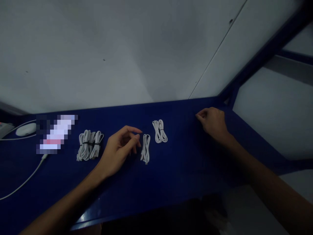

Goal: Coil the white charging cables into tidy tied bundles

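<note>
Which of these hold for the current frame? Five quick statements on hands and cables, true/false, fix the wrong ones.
1. The left hand is closer than the right hand to the folded cable with no visible tie. True.
2. The biggest cable group sits between the hands. False: the cluster of tied cables lies to the left of the left hand.
3. The single tied cable has a dark band around its middle. True.
4. Everything rests on a white surface. False: the tabletop is blue.
5. The right hand touches the single tied cable. False: bare tabletop shows between them.
</note>
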`<state>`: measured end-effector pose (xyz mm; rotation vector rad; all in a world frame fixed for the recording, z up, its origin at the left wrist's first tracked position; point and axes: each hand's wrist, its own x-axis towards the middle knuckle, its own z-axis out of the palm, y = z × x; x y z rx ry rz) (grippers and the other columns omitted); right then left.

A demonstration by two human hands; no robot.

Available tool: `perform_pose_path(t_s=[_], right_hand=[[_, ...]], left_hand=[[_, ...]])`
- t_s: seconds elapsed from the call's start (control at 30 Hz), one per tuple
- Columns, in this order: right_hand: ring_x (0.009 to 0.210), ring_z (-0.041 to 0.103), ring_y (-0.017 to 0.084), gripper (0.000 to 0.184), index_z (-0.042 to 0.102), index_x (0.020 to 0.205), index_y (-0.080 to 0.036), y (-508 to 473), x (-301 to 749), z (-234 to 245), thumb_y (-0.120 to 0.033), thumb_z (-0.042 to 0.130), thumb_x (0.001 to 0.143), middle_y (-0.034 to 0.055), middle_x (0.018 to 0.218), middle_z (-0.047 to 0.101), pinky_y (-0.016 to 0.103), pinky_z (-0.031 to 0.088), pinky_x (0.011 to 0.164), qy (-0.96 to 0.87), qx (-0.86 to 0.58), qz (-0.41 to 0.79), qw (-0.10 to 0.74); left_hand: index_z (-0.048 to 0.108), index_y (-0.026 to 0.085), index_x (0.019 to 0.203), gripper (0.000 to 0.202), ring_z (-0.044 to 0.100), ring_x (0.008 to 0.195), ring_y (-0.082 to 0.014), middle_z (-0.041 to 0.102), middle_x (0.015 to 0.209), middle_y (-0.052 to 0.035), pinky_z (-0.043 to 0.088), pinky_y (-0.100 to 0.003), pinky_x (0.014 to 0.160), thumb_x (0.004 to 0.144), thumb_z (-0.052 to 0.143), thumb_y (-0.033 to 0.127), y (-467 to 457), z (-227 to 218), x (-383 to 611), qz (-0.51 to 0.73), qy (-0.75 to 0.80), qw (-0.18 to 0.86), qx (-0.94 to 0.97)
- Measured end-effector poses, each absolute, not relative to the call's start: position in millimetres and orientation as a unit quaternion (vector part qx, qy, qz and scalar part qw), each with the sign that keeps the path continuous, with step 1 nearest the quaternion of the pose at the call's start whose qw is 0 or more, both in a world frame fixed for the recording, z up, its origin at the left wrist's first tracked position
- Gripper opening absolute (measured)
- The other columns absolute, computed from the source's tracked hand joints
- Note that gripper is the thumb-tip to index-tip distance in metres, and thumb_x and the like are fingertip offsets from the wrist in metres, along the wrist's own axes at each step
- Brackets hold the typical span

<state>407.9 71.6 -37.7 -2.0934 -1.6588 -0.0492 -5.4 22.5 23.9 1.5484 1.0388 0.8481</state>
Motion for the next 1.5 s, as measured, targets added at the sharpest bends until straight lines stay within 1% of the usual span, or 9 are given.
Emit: perform_pose_path(t_s=[0.23,0.37,0.5,0.67,0.9,1.03,1.17,1.27,1.5], right_hand=[[0.096,0.067,0.034,0.018,0.07,0.082,-0.02,70,400,-38,-0.029,0.059,0.092,0.0167,0.096,0.073,0.05,0.053,0.092,-0.592,-0.763,-0.012,0.259],[0.089,0.068,0.031,0.023,0.074,0.089,-0.016,59,390,-23,-0.036,0.063,0.093,0.0153,0.091,0.073,0.049,0.054,0.088,-0.556,-0.767,0.04,0.318],[0.055,0.059,0.018,0.039,0.08,0.102,-0.021,36,361,5,-0.057,0.069,0.095,0.0037,0.071,0.07,0.034,0.05,0.056,-0.567,-0.725,0.205,0.334],[0.05,0.044,0.01,0.032,0.079,0.095,-0.02,2,297,42,-0.052,0.083,0.088,-0.0031,0.068,0.059,0.029,0.039,0.052,-0.505,-0.573,0.551,0.337],[0.044,0.035,0.006,0.026,0.075,0.086,-0.021,-14,231,58,-0.043,0.073,0.099,-0.01,0.051,0.044,0.028,0.038,0.058,-0.515,-0.447,0.685,0.255],[0.049,0.049,0.01,0.025,0.078,0.094,-0.022,-7,233,49,-0.047,0.075,0.095,-0.0003,0.076,0.068,0.029,0.041,0.053,-0.542,-0.5,0.609,0.291],[0.084,0.07,0.025,0.02,0.079,0.105,-0.024,20,279,26,-0.038,0.067,0.097,0.0093,0.106,0.078,0.038,0.053,0.07,-0.621,-0.659,0.233,0.355],[0.088,0.071,0.029,0.023,0.08,0.103,-0.022,48,327,2,-0.023,0.059,0.095,0.0101,0.094,0.078,0.044,0.053,0.086,-0.624,-0.715,0.08,0.306],[0.071,0.067,0.025,0.03,0.083,0.106,-0.018,68,366,-8,-0.018,0.057,0.091,0.0068,0.073,0.072,0.04,0.05,0.076,-0.575,-0.759,0.076,0.295]], left_hand=[[0.071,0.022,0.118,0.023,0.064,0.066,-0.0132,0.072,0.084,-0.0005,0.051,-0.027,0.063,0.105,0.067,0.04,23,25,-6,0.355,0.436,0.513,0.648],[0.071,0.021,0.118,0.024,0.064,0.067,-0.0136,0.071,0.084,-0.0009,0.052,-0.028,0.064,0.105,0.067,0.041,23,26,-6,0.362,0.429,0.516,0.647],[0.075,0.021,0.115,0.022,0.063,0.067,-0.0139,0.072,0.083,-0.0017,0.051,-0.027,0.062,0.102,0.07,0.039,20,28,-5,0.37,0.429,0.509,0.649],[0.084,0.022,0.115,0.025,0.069,0.07,-0.0173,0.078,0.084,-0.0046,0.058,-0.032,0.069,0.097,0.077,0.038,13,34,2,0.367,0.439,0.536,0.621],[0.087,0.023,0.112,0.021,0.075,0.085,-0.0197,0.08,0.082,-0.0042,0.06,-0.04,0.1,0.095,0.081,0.034,13,28,3,0.401,0.403,0.614,0.548],[0.087,0.02,0.097,0.014,0.077,0.087,-0.019,0.083,0.096,-0.0073,0.063,-0.036,0.091,0.094,0.083,0.034,17,26,2,0.423,0.407,0.614,0.528],[0.086,0.019,0.102,0.019,0.078,0.088,-0.0205,0.083,0.099,-0.0091,0.065,-0.037,0.086,0.094,0.082,0.035,20,26,3,0.434,0.415,0.613,0.513],[0.085,0.018,0.103,0.021,0.078,0.084,-0.0201,0.082,0.095,-0.0092,0.066,-0.036,0.081,0.094,0.082,0.037,22,25,2,0.434,0.432,0.603,0.511],[0.086,0.019,0.102,0.023,0.075,0.081,-0.0193,0.082,0.098,-0.0106,0.064,-0.033,0.072,0.093,0.082,0.04,24,24,0,0.433,0.447,0.592,0.513]])
